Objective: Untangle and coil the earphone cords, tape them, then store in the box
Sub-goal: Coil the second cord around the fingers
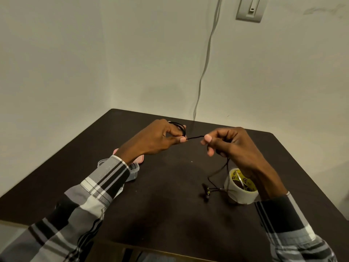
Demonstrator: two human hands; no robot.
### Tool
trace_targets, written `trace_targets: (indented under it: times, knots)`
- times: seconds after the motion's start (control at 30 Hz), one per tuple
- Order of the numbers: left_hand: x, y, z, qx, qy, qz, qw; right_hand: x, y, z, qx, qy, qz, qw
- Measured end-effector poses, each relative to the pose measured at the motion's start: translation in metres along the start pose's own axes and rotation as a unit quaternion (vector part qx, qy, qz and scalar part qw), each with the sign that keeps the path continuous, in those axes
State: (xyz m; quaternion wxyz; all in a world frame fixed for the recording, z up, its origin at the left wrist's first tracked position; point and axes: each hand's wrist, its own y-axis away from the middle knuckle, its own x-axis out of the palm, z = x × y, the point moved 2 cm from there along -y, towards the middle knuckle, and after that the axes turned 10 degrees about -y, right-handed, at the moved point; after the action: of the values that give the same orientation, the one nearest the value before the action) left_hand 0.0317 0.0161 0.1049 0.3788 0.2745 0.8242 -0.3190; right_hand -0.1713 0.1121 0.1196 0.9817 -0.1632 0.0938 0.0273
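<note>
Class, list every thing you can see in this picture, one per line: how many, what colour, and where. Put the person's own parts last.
earphone cord: one, black, stretched between both hands, coils round left fingers, the rest hanging from the right hand
earbuds: two, black, on table by the tape
tape roll: one, clear with yellow core, table right
box: one, clear plastic, table left, partly behind left sleeve
lid: one, pink, behind box
table: one, dark brown
wall cable: one, white, wall
wall switch: one, grey-white, upper right
left hand: pinches cord
right hand: pinches cord

Bare table (170,205) between box (132,172) and tape roll (240,188)
</note>
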Motion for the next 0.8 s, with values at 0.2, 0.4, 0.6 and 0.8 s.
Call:
trace_targets:
  times: [0.2,0.4,0.6,0.8]
  knots:
    - [-0.005,0.008,0.002,0.001,0.051,0.054,0.997,-0.018,-0.009,-0.009,-0.011,0.028,-0.113,0.993]
    - [-0.009,0.023,-0.010,0.012,0.231,0.139,0.963,-0.017,-0.020,-0.008,-0.039,0.060,-0.088,0.994]
    - [0.000,0.030,-0.038,0.113,0.440,0.182,0.872,0.007,-0.034,0.003,-0.076,-0.023,-0.077,0.994]
    - [-0.018,0.019,-0.044,0.138,0.558,0.069,0.815,0.033,-0.030,-0.029,0.002,-0.158,-0.065,0.985]
